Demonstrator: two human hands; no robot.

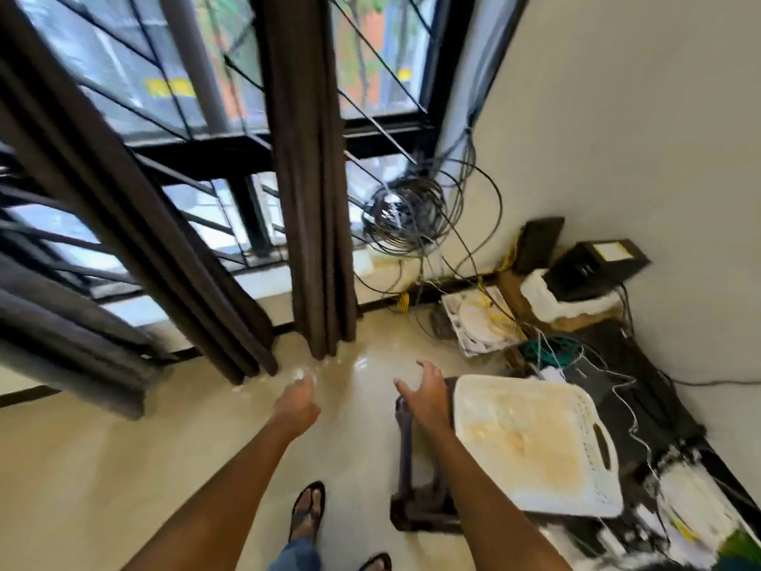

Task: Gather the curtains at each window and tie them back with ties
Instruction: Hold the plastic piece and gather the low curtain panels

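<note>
Dark brown curtains hang at a black-framed window with bars. One gathered panel (317, 224) hangs straight down in the middle, its hem just above the floor. A second panel (136, 224) slants from upper left to the floor. More curtain folds (61, 323) bunch at the far left. My left hand (298, 399) reaches forward below the slanted panel's hem, fingers curled loosely, holding nothing. My right hand (424, 391) is open with spread fingers, apart from the middle panel. No tie is visible.
A white plastic basket (535, 443) sits on a dark stool (416, 488) at my right. A coil of black cables (407, 212) hangs by the window corner. Boxes, a router and loose wires (576, 307) clutter the right wall. Glossy beige floor (123, 467) stretches to my left.
</note>
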